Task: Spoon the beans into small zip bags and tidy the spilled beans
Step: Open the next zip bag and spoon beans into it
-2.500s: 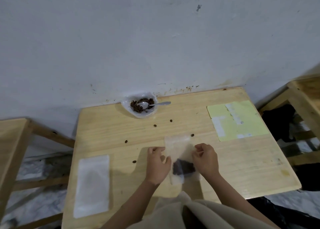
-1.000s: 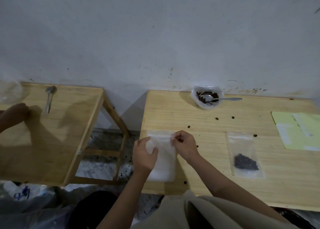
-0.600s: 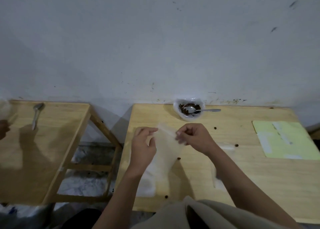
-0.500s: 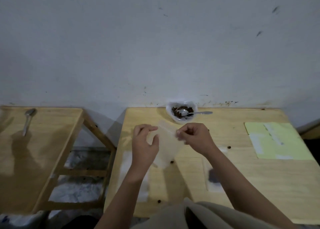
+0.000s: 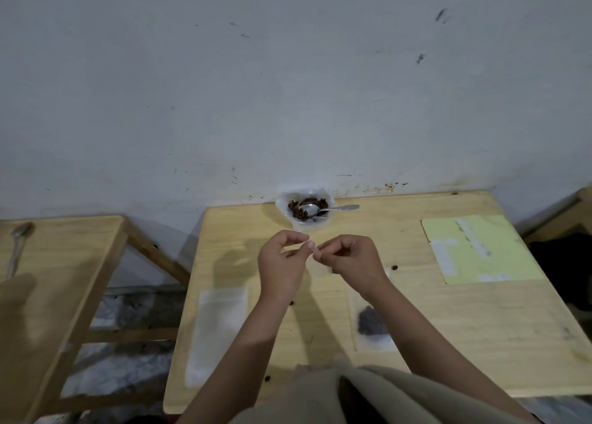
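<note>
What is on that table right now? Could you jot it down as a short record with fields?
hands: left hand and right hand raised together, pinching the top of a clear empty zip bag
bowl: clear bowl of beans at the table's far edge, spoon resting in it
filled bag: filled bag lying flat under the right forearm
spare bags: flat stack of spare bags near the left edge
spilled beans: a few loose, one right of the hands
paper: green sheet at far right
</note>
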The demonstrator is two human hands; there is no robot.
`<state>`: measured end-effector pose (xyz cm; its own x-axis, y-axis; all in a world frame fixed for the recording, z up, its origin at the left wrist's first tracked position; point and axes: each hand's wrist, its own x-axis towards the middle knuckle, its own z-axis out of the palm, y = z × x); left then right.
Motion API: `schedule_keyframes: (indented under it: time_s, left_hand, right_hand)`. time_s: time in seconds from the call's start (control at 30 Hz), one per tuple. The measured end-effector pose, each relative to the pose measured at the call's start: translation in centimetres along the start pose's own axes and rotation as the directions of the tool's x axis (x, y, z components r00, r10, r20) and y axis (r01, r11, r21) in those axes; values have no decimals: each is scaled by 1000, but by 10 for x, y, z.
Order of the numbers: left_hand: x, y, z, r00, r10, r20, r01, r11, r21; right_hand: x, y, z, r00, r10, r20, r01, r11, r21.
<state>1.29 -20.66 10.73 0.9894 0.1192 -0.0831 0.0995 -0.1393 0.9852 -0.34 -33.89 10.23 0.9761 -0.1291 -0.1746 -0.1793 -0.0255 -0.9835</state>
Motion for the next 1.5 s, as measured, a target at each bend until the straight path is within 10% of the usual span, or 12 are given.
schedule_keyframes:
  time_s: [0.3,0.53,0.97,1.5]
  left_hand:
    - [-7,2,5,996,-65,63,66,998,-20]
    - [-12,-4,0,990,-140,16,140,990,6]
    - [-3,0,-2,997,-82,-13,82,939,335]
    - [4,1,-2,973,-172,152,89,894,440]
  right_hand:
    - [-5,2,-5,974,66,-219,-72,997,-19]
    - [-3,-7,-6,997,-52,55,72,889,-452]
    - [1,-2,15,988,-153,30,134,737,-663]
    - [20,-1,16,946,-236,-222,63,805,-590]
